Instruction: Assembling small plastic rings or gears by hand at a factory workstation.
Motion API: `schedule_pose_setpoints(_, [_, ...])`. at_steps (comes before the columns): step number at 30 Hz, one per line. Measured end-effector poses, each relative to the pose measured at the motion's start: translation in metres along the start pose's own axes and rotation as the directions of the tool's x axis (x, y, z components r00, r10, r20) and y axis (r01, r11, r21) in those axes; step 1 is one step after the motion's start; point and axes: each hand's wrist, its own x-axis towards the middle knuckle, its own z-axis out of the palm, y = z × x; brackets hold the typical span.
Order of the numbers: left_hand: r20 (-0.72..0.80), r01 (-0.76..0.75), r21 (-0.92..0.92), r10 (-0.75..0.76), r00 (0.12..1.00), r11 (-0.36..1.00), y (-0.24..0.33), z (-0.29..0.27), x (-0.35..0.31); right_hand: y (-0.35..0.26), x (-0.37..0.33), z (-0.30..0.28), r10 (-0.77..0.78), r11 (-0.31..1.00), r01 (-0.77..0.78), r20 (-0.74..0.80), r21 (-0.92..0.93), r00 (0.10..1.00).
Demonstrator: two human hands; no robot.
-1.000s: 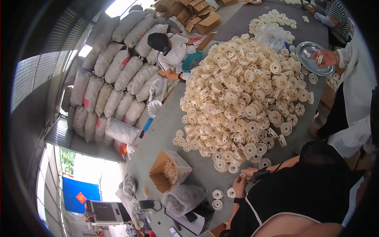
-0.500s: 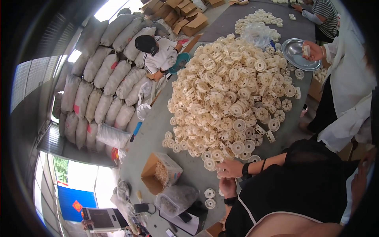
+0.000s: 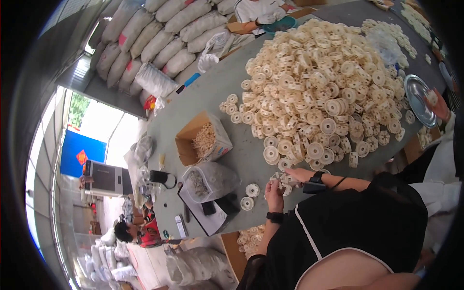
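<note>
Head view: both hands [image 3: 282,181] pinch one cream wheel [image 3: 285,180]; two wheels [image 3: 250,196] lie beside.

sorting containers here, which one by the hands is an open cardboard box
The brown box left of the wheel pile, flaps open; the clear bag beside it is plastic.

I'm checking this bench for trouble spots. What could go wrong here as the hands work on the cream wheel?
1. The wheel pile is heaped high right beside the hands; it may slide onto the work.
2. Two loose wheels lie near the table edge; a nudge from the left hand could drop them.
3. The right hand reaches near the pile's foot and could loosen it.
</note>
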Motion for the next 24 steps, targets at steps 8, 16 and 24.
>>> schedule_pose_setpoints(8, [-0.027,0.107,0.031,-0.106,0.994,0.994,0.002,-0.006,-0.013,0.033,-0.003,-0.009,-0.618,0.699,0.676,0.279,-0.233,0.735])
schedule_pose_setpoints(16, [0.222,0.268,-0.207,-0.222,0.949,0.941,0.002,-0.020,-0.010,0.036,-0.019,-0.007,0.005,0.579,-0.477,0.582,0.661,0.813])
schedule_pose_setpoints(24, [0.108,0.066,0.679,-0.189,0.976,0.731,-0.009,-0.023,-0.016,0.073,0.030,-0.005,-0.131,0.815,-0.140,0.413,0.563,0.901])
